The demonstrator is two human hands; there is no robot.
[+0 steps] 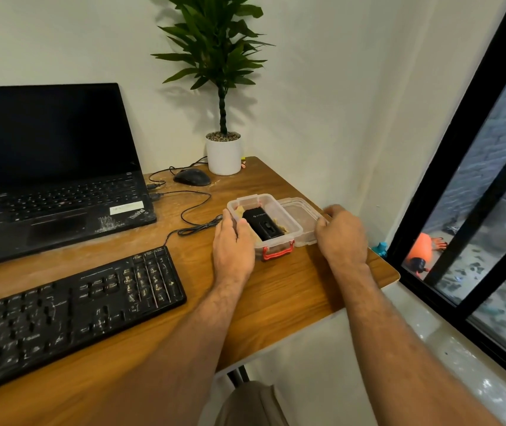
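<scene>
A small clear plastic box (288, 224) with a red latch (277, 251) stands open on the wooden desk (291, 290). Inside it lies a black device (262, 224) on some tan padding. My left hand (233, 244) holds the box's left side, thumb over the rim. The clear lid (299, 210) lies to the right of the box. My right hand (342, 235) grips the lid's right edge with curled fingers.
A black laptop (55, 179) stands open at the left, a black keyboard (67, 305) in front of it. A black mouse (191, 176) and a potted plant (223, 149) sit at the back. Cables (196, 210) run near the box. A window (476, 226) is at the right.
</scene>
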